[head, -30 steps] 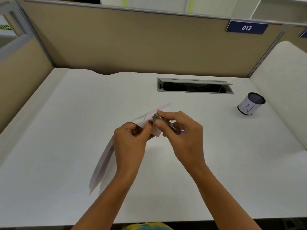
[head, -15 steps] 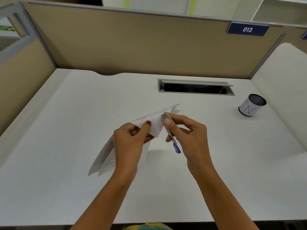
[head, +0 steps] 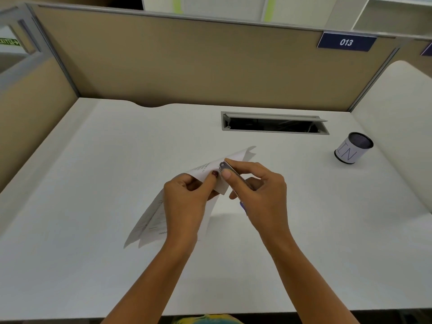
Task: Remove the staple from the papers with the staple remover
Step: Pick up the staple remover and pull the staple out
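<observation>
White bench (head: pixel 93 253), cubicle setting, seen from the near edge outward.

Item 1. Two bare forearms, entering from the near edge and meeting above the middle of the bench.

Item 2. Left hand (head: pixel 184 202): fingers (head: pixel 187 183) curled, thumb with a dark red nail pressed down, pinching the papers near their upper corner.

Item 3. Papers (head: pixel 154 220): several printed white sheets held up off the bench at mid-surface. The gripped corner is raised. The free ends fan down and out toward the near left, casting a shadow below. Whether those ends touch the bench cannot be told.

Item 4. Right hand (head: pixel 264 195): fingers (head: pixel 236 166) clenched around the staple remover, thumb and forefinger pinching its metal head.

Item 5. Staple remover (head: pixel 225 166): slim metal tool with a blue end showing below the right palm. Its tip touches the papers' raised corner, just beside the left thumb.

Item 6. Cable slot (head: pixel 273 123): grey-framed rectangular opening with a dark interior, set into the bench beyond the hands.

Item 7. Cup (head: pixel 350 149): dark mesh cylinder wrapped in white paper with hand-drawn letters, standing far right, well apart from the hands.

Item 8. Partition (head: pixel 210 66): tan fabric panels in grey frames, closing the back and left sides.

Item 9. Number plate (head: pixel 346 42): dark blue, reading 013, on the partition's top rail at right.
</observation>
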A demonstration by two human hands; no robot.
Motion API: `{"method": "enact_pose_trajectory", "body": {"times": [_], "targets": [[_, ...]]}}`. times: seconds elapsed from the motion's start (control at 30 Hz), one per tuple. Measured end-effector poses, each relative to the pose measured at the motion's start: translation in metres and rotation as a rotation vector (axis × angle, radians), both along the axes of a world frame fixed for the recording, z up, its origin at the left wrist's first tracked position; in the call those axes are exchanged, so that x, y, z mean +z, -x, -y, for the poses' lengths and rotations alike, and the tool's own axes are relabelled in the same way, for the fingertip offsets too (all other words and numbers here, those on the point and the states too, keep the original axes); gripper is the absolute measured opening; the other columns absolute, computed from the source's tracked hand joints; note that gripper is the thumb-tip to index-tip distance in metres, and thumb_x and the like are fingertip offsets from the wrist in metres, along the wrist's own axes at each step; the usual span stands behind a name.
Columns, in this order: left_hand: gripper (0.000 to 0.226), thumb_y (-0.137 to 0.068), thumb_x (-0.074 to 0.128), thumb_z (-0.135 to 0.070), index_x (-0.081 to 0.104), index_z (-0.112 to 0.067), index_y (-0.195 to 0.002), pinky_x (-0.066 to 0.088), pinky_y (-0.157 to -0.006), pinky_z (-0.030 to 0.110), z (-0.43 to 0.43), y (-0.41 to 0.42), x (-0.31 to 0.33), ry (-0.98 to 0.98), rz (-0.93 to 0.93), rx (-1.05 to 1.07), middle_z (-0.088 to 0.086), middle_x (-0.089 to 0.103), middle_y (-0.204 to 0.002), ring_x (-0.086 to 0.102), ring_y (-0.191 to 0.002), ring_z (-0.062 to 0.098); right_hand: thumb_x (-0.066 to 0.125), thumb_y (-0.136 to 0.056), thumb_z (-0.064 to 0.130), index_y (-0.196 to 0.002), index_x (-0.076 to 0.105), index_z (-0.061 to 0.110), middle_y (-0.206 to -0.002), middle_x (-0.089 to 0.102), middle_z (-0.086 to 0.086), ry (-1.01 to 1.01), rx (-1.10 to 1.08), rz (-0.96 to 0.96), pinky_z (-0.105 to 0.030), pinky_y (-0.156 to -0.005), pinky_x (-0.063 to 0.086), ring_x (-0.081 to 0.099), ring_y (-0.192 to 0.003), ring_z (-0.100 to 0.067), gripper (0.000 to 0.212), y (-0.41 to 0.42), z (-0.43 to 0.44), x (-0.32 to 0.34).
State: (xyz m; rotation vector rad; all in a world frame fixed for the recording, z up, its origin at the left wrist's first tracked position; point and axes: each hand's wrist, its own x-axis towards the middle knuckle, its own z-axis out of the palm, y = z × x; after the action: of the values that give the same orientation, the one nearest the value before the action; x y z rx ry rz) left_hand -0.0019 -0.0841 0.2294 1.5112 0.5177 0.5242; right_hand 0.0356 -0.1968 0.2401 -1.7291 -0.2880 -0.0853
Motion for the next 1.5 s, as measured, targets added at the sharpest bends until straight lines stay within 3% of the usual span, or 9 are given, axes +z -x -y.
{"method": "enact_pose_trajectory", "body": {"times": [0.2, 0.33, 0.47, 0.57, 0.67, 0.73, 0.83, 1.07, 1.5], "targets": [[0.013, -0.077, 0.072, -0.034, 0.061, -0.037, -0.071, 0.042, -0.046, 0.000, -0.002, -0.002, 0.001, -0.048, -0.032, 0.000, -0.024, 0.065, -0.065, 0.062, -0.061, -0.014, 0.068, -0.073, 0.039, -0.103, 0.075, 0.017, -0.081, 0.075, 0.001, -0.223, 0.060, -0.375, -0.015, -0.059, 0.052, 0.064, -0.055, -0.012, 0.037, -0.001, 0.003, 0.003], [0.011, -0.080, 0.071, -0.029, 0.070, -0.020, -0.087, 0.051, -0.057, 0.011, -0.007, -0.004, -0.001, -0.002, -0.056, 0.005, -0.003, 0.073, -0.081, 0.071, -0.068, 0.007, 0.068, -0.075, 0.036, -0.102, 0.074, 0.011, -0.091, 0.071, -0.008, -0.496, 0.189, -0.651, -0.022, -0.060, 0.053, 0.058, -0.054, -0.014, 0.037, -0.007, 0.012, 0.007], [0.011, -0.079, 0.071, -0.035, 0.070, -0.025, -0.084, 0.045, -0.052, 0.007, -0.008, -0.003, 0.000, 0.013, -0.084, -0.001, -0.004, 0.074, -0.080, 0.070, -0.073, 0.014, 0.070, -0.080, 0.032, -0.102, 0.075, 0.018, -0.084, 0.075, 0.004, -0.190, 0.066, -0.255, -0.016, -0.058, 0.053, 0.065, -0.057, -0.013, 0.026, -0.006, 0.012, 0.005], [0.011, -0.080, 0.070, -0.038, 0.069, -0.029, -0.073, 0.045, -0.050, 0.010, -0.007, -0.003, 0.004, 0.039, -0.094, -0.025, -0.013, 0.074, -0.069, 0.071, -0.064, 0.009, 0.075, -0.081, 0.021, -0.102, 0.074, 0.017, -0.090, 0.073, 0.006, 0.036, -0.027, 0.146, -0.019, -0.063, 0.055, 0.068, -0.071, -0.013, 0.021, -0.002, 0.009, 0.002], [0.019, -0.081, 0.068, -0.040, 0.068, -0.026, -0.069, 0.044, -0.044, 0.007, -0.008, -0.003, 0.007, 0.061, -0.105, -0.031, -0.015, 0.072, -0.062, 0.069, -0.058, 0.003, 0.078, -0.079, 0.019, -0.103, 0.074, 0.014, -0.094, 0.071, 0.001, 0.264, -0.066, 0.394, -0.024, -0.069, 0.056, 0.065, -0.083, -0.012, 0.025, -0.001, 0.008, 0.000], [0.022, -0.082, 0.067, -0.040, 0.067, -0.025, -0.066, 0.049, -0.052, 0.014, -0.007, -0.004, 0.007, 0.065, -0.113, -0.027, -0.013, 0.072, -0.062, 0.070, -0.059, 0.009, 0.079, -0.078, 0.018, -0.103, 0.074, 0.014, -0.093, 0.071, -0.001, 0.309, -0.076, 0.436, -0.037, -0.069, 0.056, 0.065, -0.082, -0.016, 0.026, 0.000, 0.008, 0.000], [0.022, -0.082, 0.067, -0.040, 0.067, -0.026, -0.065, 0.049, -0.059, 0.022, -0.007, -0.005, 0.008, 0.065, -0.121, -0.024, -0.013, 0.073, -0.062, 0.071, -0.061, 0.012, 0.079, -0.077, 0.018, -0.103, 0.074, 0.014, -0.091, 0.071, -0.002, 0.300, -0.070, 0.440, -0.042, -0.067, 0.056, 0.066, -0.081, -0.019, 0.027, 0.000, 0.008, 0.000], [0.023, -0.082, 0.068, -0.036, 0.065, -0.024, -0.062, 0.044, -0.044, 0.006, -0.007, -0.004, 0.011, 0.059, -0.080, -0.047, -0.016, 0.070, -0.056, 0.069, -0.055, 0.003, 0.079, -0.077, 0.018, -0.107, 0.072, 0.017, -0.089, 0.069, -0.003, 0.341, -0.071, 0.483, -0.044, -0.063, 0.055, 0.064, -0.075, -0.022, 0.030, 0.001, 0.008, 0.002], [0.021, -0.082, 0.068, -0.033, 0.066, -0.023, -0.064, 0.042, -0.043, 0.003, -0.007, -0.006, 0.014, -0.003, -0.039, -0.099, -0.022, 0.067, -0.053, 0.068, -0.053, -0.001, 0.078, -0.078, 0.016, -0.106, 0.073, 0.014, -0.084, 0.067, -0.005, 0.419, -0.100, 0.594, -0.042, -0.058, 0.053, 0.059, -0.071, -0.018, 0.029, -0.001, 0.010, 0.004]]}}
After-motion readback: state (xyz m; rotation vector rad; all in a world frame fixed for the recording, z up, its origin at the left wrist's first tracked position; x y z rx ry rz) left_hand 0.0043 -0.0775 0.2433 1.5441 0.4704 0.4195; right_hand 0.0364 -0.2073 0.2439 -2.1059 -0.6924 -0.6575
